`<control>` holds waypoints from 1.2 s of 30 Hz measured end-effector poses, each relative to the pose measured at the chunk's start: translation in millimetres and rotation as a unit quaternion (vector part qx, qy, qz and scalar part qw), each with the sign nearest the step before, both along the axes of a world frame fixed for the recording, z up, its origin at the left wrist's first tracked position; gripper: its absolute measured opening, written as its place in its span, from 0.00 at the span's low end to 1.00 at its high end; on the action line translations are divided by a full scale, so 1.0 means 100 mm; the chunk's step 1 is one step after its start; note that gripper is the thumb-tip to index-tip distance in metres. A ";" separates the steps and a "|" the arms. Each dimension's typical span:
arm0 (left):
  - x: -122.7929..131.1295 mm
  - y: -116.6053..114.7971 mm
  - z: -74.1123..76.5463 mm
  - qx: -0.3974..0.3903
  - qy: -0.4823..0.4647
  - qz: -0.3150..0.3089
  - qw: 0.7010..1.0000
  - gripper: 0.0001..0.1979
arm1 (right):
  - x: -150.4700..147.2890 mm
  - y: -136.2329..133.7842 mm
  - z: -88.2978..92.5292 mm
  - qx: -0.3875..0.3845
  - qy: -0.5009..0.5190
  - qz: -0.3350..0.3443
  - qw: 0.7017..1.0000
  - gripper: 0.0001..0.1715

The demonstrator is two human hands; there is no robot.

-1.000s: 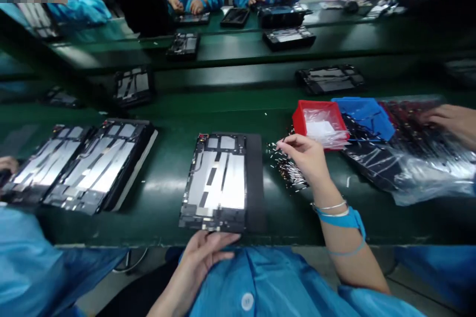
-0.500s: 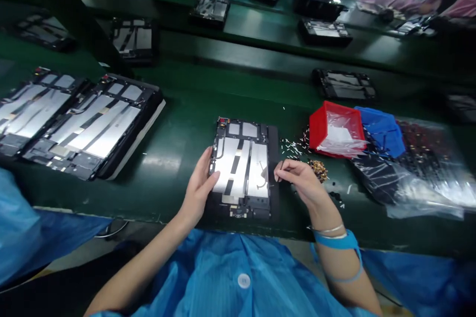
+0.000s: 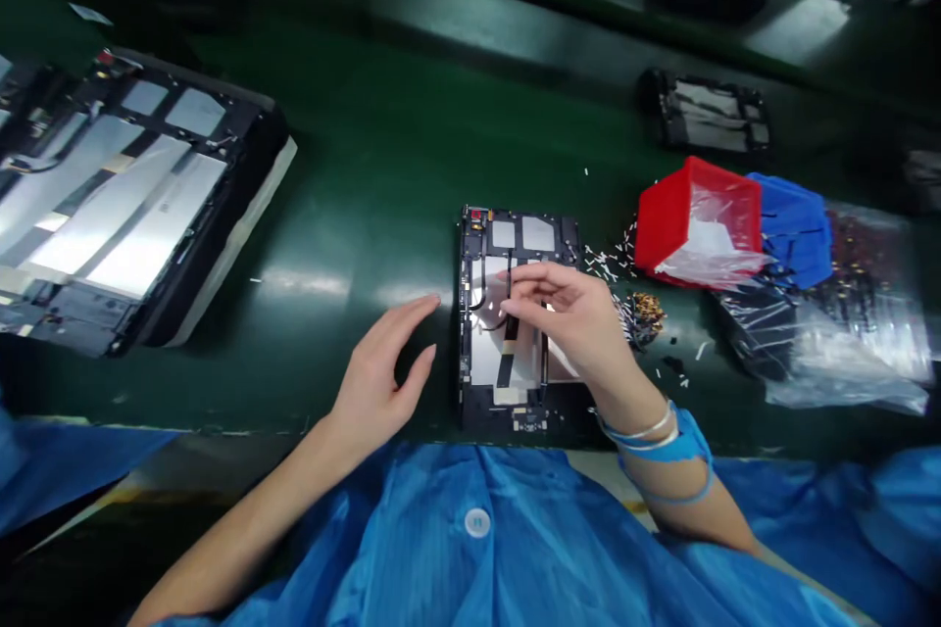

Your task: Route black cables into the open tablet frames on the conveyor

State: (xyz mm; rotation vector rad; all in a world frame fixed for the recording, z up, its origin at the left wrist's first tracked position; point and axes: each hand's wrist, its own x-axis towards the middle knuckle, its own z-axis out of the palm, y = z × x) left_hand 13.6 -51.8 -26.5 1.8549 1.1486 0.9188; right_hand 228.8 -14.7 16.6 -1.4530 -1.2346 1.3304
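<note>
Where the counter (image 3: 353,176) reaches its near edge, a tablet (image 3: 519,235) lies flat, back open, long axis running near to far, red-tagged end pointing away. The left hand (image 3: 382,367) lies just beside its left side, fingers spread and loose. The right hand (image 3: 580,323) hovers over it, fingers (image 3: 525,279) pinched together; anything between them is too small to tell. Farther right lie loose small parts (image 3: 636,309), then a tipped red bin (image 3: 672,211).
</note>
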 end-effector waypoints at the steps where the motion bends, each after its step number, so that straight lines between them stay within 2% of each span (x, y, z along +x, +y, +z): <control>1: -0.03 0.02 0.00 0.049 0.038 -0.006 0.998 0.19 | -0.07 0.01 -0.03 -0.006 -0.006 0.002 1.000 0.12; 4: -0.04 0.04 0.00 0.158 0.118 -0.033 0.980 0.16 | -0.16 0.04 -0.10 -0.011 -0.038 -0.007 0.999 0.08; 8: 0.02 0.05 -0.02 0.212 0.193 -0.077 0.955 0.20 | -0.15 0.05 -0.16 0.006 -0.096 -0.005 0.995 0.07; 11: 0.03 0.05 -0.02 0.219 0.229 -0.102 0.943 0.22 | -0.15 0.04 -0.16 0.012 -0.125 0.001 0.992 0.06; 15: 0.05 0.05 -0.04 0.215 0.238 -0.099 0.942 0.21 | -0.15 0.04 -0.11 0.010 -0.155 0.023 0.988 0.05; 19: 0.08 0.04 -0.04 0.197 0.231 -0.087 0.949 0.22 | -0.08 0.13 -0.05 0.020 -0.198 0.064 0.978 0.06; 23: 0.08 0.04 -0.01 0.214 0.237 -0.091 0.943 0.21 | 0.02 0.24 -0.02 0.026 -0.228 0.108 0.967 0.09; 30: 0.02 0.10 0.08 0.254 0.306 -0.100 0.912 0.19 | 0.05 0.34 -0.03 -0.010 -0.174 0.126 0.977 0.17; 36: 0.02 0.14 0.09 0.249 0.266 -0.111 0.925 0.18 | 0.08 0.38 -0.06 -0.026 -0.151 0.134 0.979 0.14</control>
